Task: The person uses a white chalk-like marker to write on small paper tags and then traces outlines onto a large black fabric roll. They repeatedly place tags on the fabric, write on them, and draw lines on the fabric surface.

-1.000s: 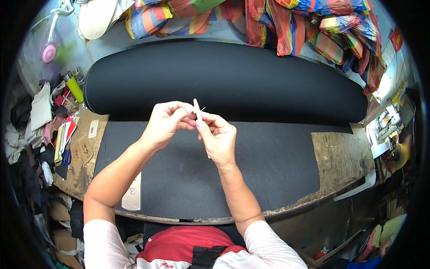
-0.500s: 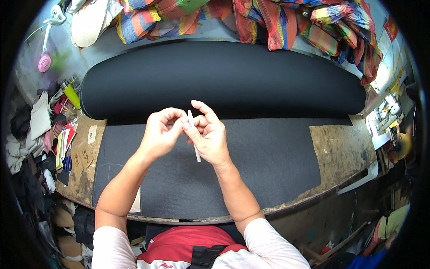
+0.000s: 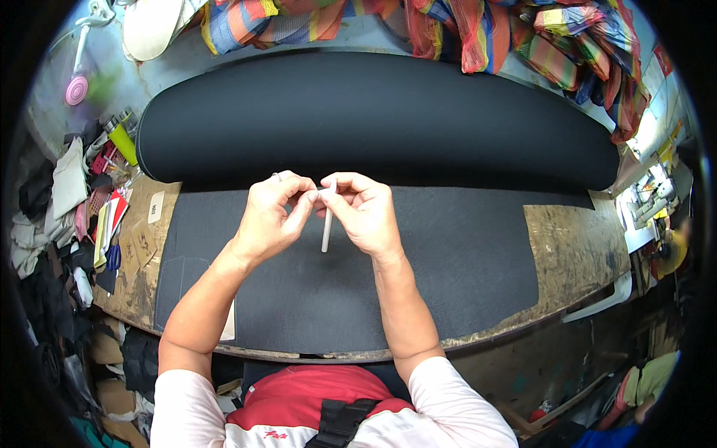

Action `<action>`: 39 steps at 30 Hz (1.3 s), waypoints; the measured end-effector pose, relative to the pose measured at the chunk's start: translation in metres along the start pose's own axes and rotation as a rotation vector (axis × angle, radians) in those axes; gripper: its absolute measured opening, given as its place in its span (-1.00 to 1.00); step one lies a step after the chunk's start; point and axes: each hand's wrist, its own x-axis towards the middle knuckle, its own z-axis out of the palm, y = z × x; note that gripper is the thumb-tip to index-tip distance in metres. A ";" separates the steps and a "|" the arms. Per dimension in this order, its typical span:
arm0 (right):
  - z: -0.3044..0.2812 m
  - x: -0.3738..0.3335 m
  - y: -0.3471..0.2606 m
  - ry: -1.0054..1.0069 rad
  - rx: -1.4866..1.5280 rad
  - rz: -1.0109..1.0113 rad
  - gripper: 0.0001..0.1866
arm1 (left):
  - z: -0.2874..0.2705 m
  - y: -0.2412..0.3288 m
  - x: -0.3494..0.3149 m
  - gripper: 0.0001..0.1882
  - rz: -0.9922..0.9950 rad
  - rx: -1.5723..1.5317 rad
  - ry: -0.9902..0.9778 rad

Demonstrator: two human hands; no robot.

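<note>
Over the black sheet of material, both hands meet at their fingertips. My right hand is closed in a pinch around a slim white pen, whose lower end points down toward me. My left hand, with a ring on one finger, has thumb and forefinger pressed together beside the pen's upper part. What lies between those left fingertips is too small to make out. The sheet lies flat on the worn wooden table, with faint pale outlines at its left. Behind the hands stretches a thick black roll.
A wooden table edge shows at right, near a sewing machine. At left are blue-handled scissors, brown card pieces, a lime-green bottle and heaped cloth scraps. Striped mesh bags hang along the back.
My right hand has shifted slightly right and turned. The pen now hangs more upright. My left fingertips stay close to the right ones. The whole view has shifted a little.
</note>
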 end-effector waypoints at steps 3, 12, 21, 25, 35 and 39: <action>0.001 -0.002 0.001 0.059 -0.047 -0.046 -0.91 | -0.003 0.001 -0.003 -0.96 0.062 0.101 0.012; -0.026 0.008 0.012 0.364 -0.425 -0.257 -0.92 | -0.030 0.007 -0.020 -0.95 0.049 0.167 0.055; -0.072 0.016 -0.009 0.371 0.185 -0.006 -0.65 | -0.110 -0.050 -0.067 -0.93 -0.551 -0.122 0.283; -0.041 0.007 -0.009 0.068 0.387 0.044 -0.60 | -0.102 -0.065 -0.093 -0.92 -0.678 -0.789 0.417; 0.005 -0.015 -0.031 -0.001 0.269 0.076 -0.68 | -0.012 -0.020 -0.068 -0.93 -1.079 -1.500 0.474; 0.009 -0.017 -0.027 -0.011 0.276 0.069 -0.75 | -0.010 0.005 -0.043 -0.81 -0.910 -1.481 0.280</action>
